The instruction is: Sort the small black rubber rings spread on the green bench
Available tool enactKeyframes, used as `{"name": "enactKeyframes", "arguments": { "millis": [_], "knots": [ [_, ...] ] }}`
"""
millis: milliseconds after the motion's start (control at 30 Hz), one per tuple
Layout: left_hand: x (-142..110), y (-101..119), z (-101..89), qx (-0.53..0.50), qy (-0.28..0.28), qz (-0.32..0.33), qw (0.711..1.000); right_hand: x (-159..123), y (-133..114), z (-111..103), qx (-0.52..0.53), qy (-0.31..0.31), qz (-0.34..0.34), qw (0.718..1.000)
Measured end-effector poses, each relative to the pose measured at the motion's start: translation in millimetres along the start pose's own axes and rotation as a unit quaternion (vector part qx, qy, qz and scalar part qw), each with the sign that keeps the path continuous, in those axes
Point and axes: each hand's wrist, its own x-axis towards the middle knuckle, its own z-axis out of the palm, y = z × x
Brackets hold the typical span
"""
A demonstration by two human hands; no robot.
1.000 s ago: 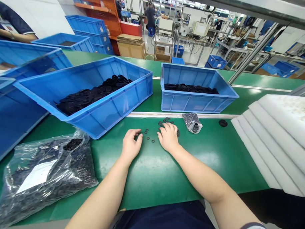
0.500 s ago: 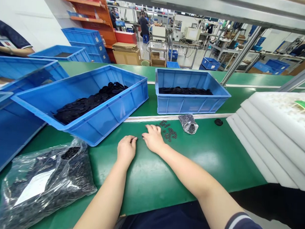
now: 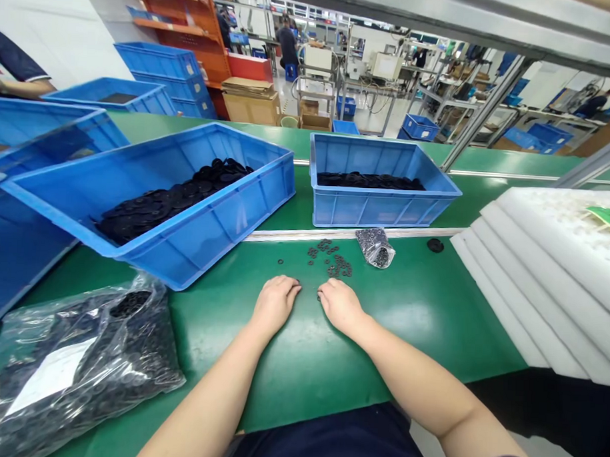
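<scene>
My left hand (image 3: 276,302) rests low over the green bench, thumb and fingers pinched around a small black ring (image 3: 298,283) that shows only as a dark bit. Facing it across a short gap, my right hand (image 3: 341,306) is also closed, with another small dark ring (image 3: 319,297) peeking out at its fingertips. Just beyond lie several loose black rings (image 3: 340,264), and a single ring (image 3: 280,261) sits apart to their left. Behind the pile, a small clear bag (image 3: 375,247) of the same rings lies with its mouth toward me.
Two blue bins (image 3: 245,210) (image 3: 385,211) with black discs stand at the back. A large plastic bag (image 3: 95,354) of dark parts lies at left. White foam sheets (image 3: 523,283) are stacked at right, near a black disc (image 3: 435,245). A co-worker's arm (image 3: 20,78) shows far left.
My right hand has drawn back toward me and right, away from the loose rings. My left hand has shifted right and slightly nearer. A lone ring now shows where my right hand was.
</scene>
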Motion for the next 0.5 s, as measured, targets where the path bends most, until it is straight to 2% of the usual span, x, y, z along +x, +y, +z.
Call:
{"name": "enactKeyframes", "arguments": {
  "millis": [100,167,233,300,400,500],
  "knots": [
    [7,-2,-0.1,0.045,0.075,-0.050,0.995,4,7,-2,0.016,0.015,0.032,0.999],
    [13,-7,1.2,0.079,0.087,-0.066,0.991,7,19,-12,0.048,0.058,0.052,0.996],
    [18,-10,5.6,0.101,0.041,-0.055,0.992,6,41,-29,0.066,0.116,0.097,0.986],
    [19,-8,12.4,0.112,-0.024,-0.025,0.993,2,71,-47,0.059,0.151,0.174,0.971],
    [9,7,22.1,0.123,-0.085,0.030,0.988,0,113,-63,0.035,0.113,0.290,0.950],
    [-4,24,26.0,0.122,-0.104,0.069,0.985,5,134,-61,0.030,0.069,0.310,0.948]
  ]
}}
